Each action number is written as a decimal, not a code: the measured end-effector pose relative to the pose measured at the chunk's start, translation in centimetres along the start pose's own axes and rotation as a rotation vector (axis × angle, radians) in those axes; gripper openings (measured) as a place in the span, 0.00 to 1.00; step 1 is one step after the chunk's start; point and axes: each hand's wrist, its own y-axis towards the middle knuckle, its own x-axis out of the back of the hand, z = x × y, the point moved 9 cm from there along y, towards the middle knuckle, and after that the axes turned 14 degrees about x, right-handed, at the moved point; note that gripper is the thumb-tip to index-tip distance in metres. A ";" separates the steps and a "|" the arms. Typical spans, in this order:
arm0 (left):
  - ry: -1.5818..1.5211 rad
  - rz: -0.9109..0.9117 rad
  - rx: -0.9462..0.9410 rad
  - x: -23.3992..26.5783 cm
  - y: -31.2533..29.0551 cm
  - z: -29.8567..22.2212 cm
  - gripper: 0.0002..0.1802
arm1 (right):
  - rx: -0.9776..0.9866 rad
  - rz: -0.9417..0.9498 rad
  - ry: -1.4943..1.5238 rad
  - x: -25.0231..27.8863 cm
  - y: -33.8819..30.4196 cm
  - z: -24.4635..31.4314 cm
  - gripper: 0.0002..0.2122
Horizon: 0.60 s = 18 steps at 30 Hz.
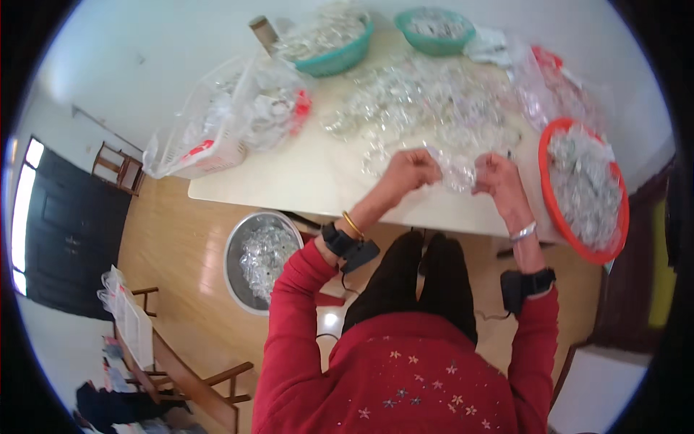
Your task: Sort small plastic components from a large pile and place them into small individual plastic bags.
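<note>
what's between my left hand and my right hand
In the head view, clear crinkled plastic lies between your left hand and right hand.

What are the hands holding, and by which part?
What looks like a clear plastic packet: the left hand pinches its left edge, the right hand its right edge.

A brown cardboard tube (263, 32) stands toward the left of the counter's (303, 173) far edge. Well beyond its left edge are a dark door (65, 224), a small wooden chair (130, 176), and a wooden bench (181, 369) with a white basket (137, 329).
</note>
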 end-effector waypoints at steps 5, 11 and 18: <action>0.046 -0.081 -0.245 0.4 -0.8 -0.7 0.07 | -0.064 0.059 -0.067 -2.5 -0.7 1.3 0.06; -0.144 -0.022 -0.171 0.8 -0.5 0.0 0.12 | 0.014 0.040 -0.375 -0.9 1.1 0.8 0.06; -0.050 0.070 -0.136 0.1 -1.8 -1.8 0.14 | 0.058 0.212 -0.603 -3.4 3.7 3.8 0.05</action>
